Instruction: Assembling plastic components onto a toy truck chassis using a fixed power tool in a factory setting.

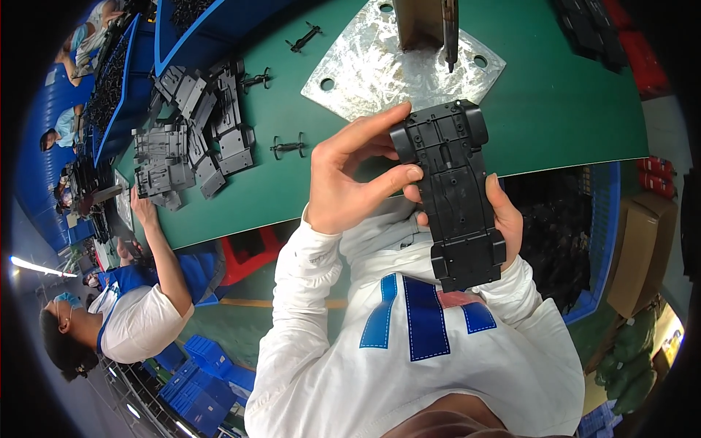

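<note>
Right of centre in the frame, a long black plastic chassis with four bulging corners (456, 208) is held above the lap. The left hand (349, 169) has its grip clamped on the chassis's upper left side; the right hand's (507, 219) clasps its right edge. Behind, a square, shiny silver metal plate (358, 66) lies on the flat green desk (562, 109); flat black plastic parts (193, 109) are heaped upper left.
</note>
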`<action>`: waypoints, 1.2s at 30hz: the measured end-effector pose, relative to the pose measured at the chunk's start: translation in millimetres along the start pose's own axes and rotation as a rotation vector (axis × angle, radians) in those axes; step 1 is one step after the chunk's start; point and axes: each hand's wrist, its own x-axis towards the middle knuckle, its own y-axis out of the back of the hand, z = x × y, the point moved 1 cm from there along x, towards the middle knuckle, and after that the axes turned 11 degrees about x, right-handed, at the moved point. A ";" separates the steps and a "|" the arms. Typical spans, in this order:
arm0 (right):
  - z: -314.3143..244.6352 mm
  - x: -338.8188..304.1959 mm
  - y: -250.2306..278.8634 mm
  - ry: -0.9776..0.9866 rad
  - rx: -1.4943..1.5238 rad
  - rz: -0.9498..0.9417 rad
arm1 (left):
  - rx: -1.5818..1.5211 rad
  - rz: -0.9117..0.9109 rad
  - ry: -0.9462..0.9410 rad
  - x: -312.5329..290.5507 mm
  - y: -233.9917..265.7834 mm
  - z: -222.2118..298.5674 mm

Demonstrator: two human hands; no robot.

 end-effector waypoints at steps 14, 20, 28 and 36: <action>-4.3 5.6 -18.4 0.233 -0.493 -0.082 | 0.050 0.031 -0.028 1.3 -1.8 2.9; -1.8 3.3 -16.1 0.233 -0.417 -0.021 | 0.048 0.025 0.001 0.3 -2.6 -0.2; -3.5 2.1 -19.3 0.115 -0.232 -0.057 | 0.032 0.004 0.058 -1.1 1.6 3.8; -7.7 2.8 -15.9 0.079 -0.170 -0.068 | 0.038 0.036 0.006 -0.7 -0.5 5.4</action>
